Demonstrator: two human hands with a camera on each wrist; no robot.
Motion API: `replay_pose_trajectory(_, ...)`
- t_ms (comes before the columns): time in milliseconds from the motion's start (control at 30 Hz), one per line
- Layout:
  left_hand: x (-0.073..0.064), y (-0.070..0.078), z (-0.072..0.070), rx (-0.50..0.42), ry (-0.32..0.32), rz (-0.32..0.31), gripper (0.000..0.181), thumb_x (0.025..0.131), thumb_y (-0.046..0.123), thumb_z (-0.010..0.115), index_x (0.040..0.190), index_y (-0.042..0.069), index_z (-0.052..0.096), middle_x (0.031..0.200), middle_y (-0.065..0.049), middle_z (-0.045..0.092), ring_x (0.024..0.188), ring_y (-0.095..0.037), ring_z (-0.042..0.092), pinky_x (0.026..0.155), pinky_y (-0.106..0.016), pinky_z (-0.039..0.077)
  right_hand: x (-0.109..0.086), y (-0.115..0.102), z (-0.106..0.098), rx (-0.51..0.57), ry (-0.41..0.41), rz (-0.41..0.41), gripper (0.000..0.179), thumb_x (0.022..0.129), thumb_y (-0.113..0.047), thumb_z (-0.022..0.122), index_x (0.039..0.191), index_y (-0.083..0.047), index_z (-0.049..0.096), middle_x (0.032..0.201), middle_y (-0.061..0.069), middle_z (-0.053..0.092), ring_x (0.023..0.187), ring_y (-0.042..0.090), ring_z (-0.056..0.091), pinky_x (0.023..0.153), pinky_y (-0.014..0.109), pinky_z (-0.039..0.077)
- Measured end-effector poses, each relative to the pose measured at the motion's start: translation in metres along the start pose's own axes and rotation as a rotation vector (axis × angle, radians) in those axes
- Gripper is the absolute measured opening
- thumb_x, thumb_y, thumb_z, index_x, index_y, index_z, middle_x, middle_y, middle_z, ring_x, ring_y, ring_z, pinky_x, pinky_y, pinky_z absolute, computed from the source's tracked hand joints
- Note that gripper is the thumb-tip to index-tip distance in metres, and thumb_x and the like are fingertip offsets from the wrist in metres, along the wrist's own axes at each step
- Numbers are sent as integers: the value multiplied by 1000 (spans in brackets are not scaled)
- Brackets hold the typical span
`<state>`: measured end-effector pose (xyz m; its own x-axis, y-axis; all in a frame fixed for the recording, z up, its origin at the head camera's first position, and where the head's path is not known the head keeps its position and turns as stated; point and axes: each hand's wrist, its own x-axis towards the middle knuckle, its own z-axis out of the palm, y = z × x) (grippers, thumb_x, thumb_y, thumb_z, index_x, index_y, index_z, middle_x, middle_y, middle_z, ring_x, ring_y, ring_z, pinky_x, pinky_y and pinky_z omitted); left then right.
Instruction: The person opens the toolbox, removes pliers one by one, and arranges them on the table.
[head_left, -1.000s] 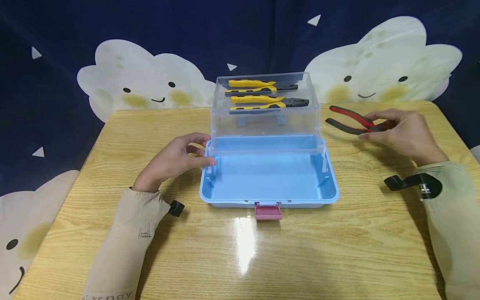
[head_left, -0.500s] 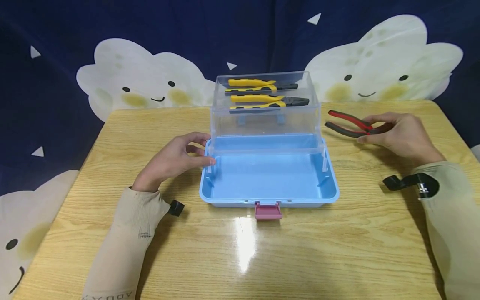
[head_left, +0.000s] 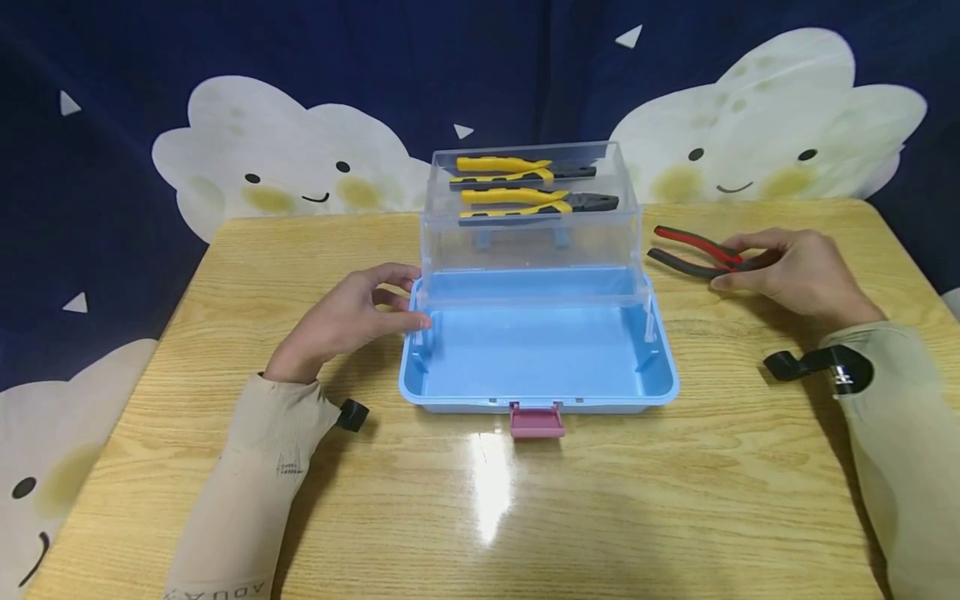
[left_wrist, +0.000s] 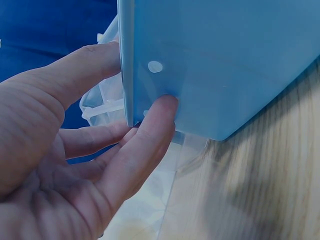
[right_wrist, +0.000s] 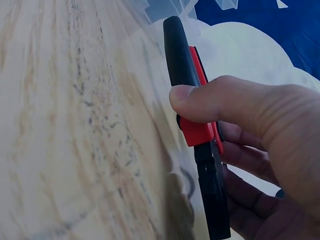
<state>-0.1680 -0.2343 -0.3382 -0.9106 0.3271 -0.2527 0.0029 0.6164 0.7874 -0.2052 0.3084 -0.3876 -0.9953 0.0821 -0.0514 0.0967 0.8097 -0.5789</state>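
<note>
A light blue toolbox stands with its lid raised at the middle of the table. My left hand grips its left rim; in the left wrist view the thumb hooks over the edge, while fingertips press the outer blue wall. To the right of the box, my right hand pinches red-and-black pliers near the pivot, handles spread and pointing left. The right wrist view shows the thumb on the pliers, with their dark nose pointing down past the fingers.
Above the toolbox's back half sits a clear raised tray bearing two yellow-and-black pliers. A pink latch hangs open at the box's front. The wooden table ends at a dark blue curtain with cloud shapes.
My right hand has lowered the red-and-black pliers slightly and shifted a little left toward the toolbox. The left hand keeps its place on the rim.
</note>
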Motion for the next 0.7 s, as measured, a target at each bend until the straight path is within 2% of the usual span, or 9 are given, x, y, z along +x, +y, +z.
replay_pose_trajectory(67,0,0,0,-5,-2,0,74,86,36,85,150,16,51,140,-5,57,123,-27,60,96,-39,52,1,1,2,3,-7,11,76,69,-55,93,132,-19,70,102,-14,70,95,10,54,80,27,35)
replay_pose_trajectory(167,0,0,0,-11,-3,1,74,87,35,85,150,16,51,140,-5,57,123,-27,60,96,-39,53,2,3,3,-14,-15,13,78,69,-56,93,133,-19,69,116,5,73,100,17,55,80,29,35)
replay_pose_trajectory(267,0,0,0,-9,-2,0,74,87,35,85,150,16,51,139,-5,57,123,-27,60,96,-39,53,3,3,4,-27,-23,4,79,69,-58,92,134,-18,69,127,17,70,100,17,55,80,28,35)
replay_pose_trajectory(400,0,0,0,-5,2,-3,75,86,36,85,150,16,51,140,-5,57,123,-27,59,97,-40,52,3,2,3,-37,-25,-11,78,68,-57,93,131,-18,70,120,17,75,91,6,58,76,25,38)
replay_pose_trajectory(467,1,0,0,-5,3,-3,75,86,36,85,150,16,51,140,-5,57,124,-27,59,98,-40,52,2,1,2,-53,-25,-20,77,68,-58,93,130,-19,71,116,16,76,87,6,58,73,24,39)
replay_pose_trajectory(700,0,-1,0,-15,0,0,75,86,36,85,150,16,51,139,-6,57,124,-27,59,98,-40,52,2,0,3,-87,-59,-4,84,71,-61,89,138,-16,66,119,19,71,93,24,55,67,29,38)
